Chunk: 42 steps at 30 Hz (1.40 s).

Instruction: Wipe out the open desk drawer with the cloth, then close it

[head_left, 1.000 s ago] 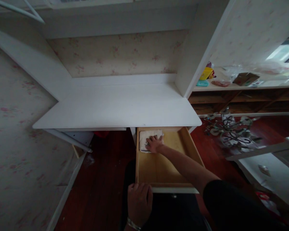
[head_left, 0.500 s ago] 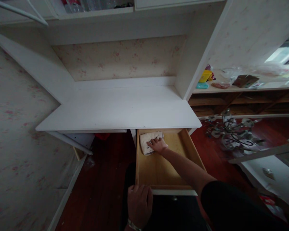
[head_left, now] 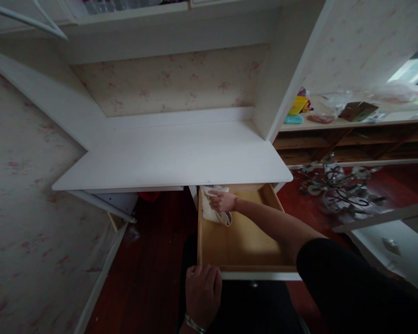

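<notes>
Cream cloth (head_left: 208, 213) with dark markings lies bunched in the back left corner of a wooden drawer (head_left: 238, 246), one end of it folded over toward the middle of the drawer's floor. The drawer stands pulled out beneath the right end of a white desk (head_left: 181, 157). The person's right hand (head_left: 224, 202) reaches across the drawer from the right and rests on the cloth, index finger extended toward the left; whether the fingers pinch the fabric or only press on it, I cannot tell. A black sleeve (head_left: 358, 283) covers the upper part of that arm. The left hand (head_left: 202, 294), a bracelet (head_left: 194, 323) on its wrist, is at the drawer's front left corner, fingers bent over the edge; how firmly it grips is not clear. The two hands are well apart.

Behind the desktop, floral wallpaper (head_left: 167, 83) shows between white side panels. To the right, a low shelf unit (head_left: 306, 143) carries a yellow item (head_left: 298, 105), a turquoise item (head_left: 293, 119) and a brown box (head_left: 358, 112) among clear plastic. In front of it, a many-armed light fixture (head_left: 341, 188) lies on the dark red floor (head_left: 156, 260).
</notes>
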{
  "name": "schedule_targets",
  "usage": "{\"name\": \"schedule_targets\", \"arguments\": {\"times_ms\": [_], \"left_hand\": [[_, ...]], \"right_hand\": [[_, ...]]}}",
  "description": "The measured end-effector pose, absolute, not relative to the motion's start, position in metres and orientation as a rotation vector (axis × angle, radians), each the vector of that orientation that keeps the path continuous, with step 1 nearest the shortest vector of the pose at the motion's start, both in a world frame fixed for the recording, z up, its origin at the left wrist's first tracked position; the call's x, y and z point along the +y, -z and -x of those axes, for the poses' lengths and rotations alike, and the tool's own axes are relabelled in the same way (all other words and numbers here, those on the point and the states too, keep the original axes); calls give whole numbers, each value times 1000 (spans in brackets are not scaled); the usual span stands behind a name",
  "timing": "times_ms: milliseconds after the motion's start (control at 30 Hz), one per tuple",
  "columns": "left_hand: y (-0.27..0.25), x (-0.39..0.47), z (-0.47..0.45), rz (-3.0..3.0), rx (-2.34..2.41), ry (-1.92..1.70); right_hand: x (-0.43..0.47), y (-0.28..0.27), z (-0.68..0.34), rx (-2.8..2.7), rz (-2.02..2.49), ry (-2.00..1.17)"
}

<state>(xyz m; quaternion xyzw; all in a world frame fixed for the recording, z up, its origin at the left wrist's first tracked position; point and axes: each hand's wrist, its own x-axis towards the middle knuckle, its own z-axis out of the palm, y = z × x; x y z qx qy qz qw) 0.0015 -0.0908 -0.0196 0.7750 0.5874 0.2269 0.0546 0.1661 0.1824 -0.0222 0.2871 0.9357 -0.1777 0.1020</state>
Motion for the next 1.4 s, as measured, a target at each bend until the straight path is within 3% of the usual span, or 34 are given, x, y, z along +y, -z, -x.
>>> {"name": "schedule_targets", "arguments": {"times_ms": [300, 733, 967, 1100, 1400], "left_hand": [[18, -85, -2, -2320, 1775, -691], [13, -85, -2, -2370, 1778, -643], [10, -89, 0, -2363, 1760, -595], [8, -89, -1, -2381, 1746, -640], [10, -90, -2, -2363, 1768, -680]], "right_hand": [[187, 49, -191, 2815, -992, 161], [144, 41, -308, 2399, -1455, 44], [58, 31, -307, 2290, -1396, 195], [15, 19, -306, 2195, -1379, 477], [13, -8, -261, 2227, -1506, 1027]]}}
